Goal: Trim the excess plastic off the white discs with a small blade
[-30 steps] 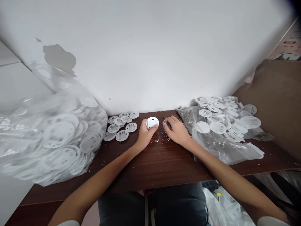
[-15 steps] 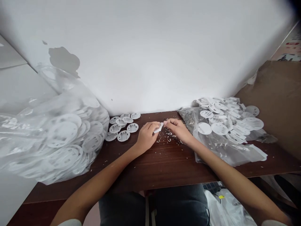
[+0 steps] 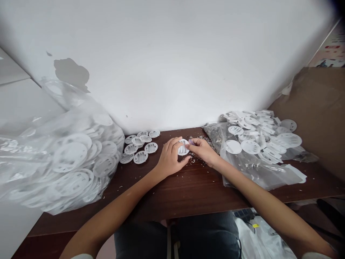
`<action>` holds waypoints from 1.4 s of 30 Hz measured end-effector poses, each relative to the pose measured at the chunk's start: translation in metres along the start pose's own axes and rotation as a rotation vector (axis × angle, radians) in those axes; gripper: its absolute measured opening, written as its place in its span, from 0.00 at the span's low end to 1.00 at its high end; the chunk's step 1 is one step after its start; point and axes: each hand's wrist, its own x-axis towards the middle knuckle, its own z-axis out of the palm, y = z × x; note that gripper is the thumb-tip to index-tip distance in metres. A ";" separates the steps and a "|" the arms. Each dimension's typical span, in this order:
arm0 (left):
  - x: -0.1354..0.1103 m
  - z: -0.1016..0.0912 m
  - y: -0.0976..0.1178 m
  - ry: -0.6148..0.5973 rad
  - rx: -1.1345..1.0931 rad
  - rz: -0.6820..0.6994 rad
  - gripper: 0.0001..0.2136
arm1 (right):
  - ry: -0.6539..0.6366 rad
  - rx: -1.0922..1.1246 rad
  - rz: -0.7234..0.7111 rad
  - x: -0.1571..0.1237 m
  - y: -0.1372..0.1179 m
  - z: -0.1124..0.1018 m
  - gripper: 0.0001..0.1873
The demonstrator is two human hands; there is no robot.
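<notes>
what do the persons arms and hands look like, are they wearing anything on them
The arms are bare below short white sleeves, which show only at the bottom edge of the view: left sleeve, right sleeve. The left hand and right hand wear no gloves, and no watch, ring or bracelet is visible.

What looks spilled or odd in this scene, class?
Pale shavings litter the wooden table around the held disc, and a grey patch mars the white wall, as if paint had peeled.
</notes>
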 end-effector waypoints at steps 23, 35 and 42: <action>0.002 0.011 0.007 -0.021 -0.812 -0.897 0.20 | 0.051 0.109 -0.023 0.004 0.007 -0.003 0.22; 0.001 0.009 0.009 -0.034 -0.781 -0.873 0.21 | 0.096 -0.128 -0.192 0.002 0.004 -0.004 0.21; 0.001 0.007 0.011 -0.023 -0.803 -0.863 0.23 | 0.099 -0.153 -0.224 0.001 0.005 -0.003 0.21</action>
